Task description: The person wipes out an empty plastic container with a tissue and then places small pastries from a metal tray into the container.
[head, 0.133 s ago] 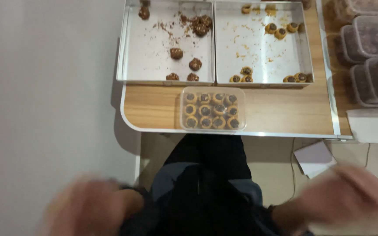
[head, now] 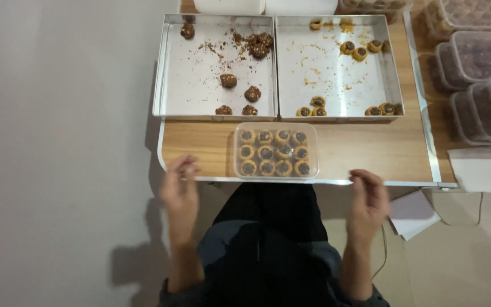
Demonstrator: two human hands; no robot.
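Wooden tabletop [head: 370, 150]: left hand [head: 180, 190] and right hand [head: 367, 199] loosely curled, empty, flanking clear plastic cookie-filled box [head: 275, 150]; best gripped evenly by both short sides.

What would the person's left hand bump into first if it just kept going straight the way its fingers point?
Probably the front edge of the small wooden table: the left hand points up and away at its near left corner. Beyond that lies the left metal tray. Its height above the table is unclear, so it might pass over the edge.
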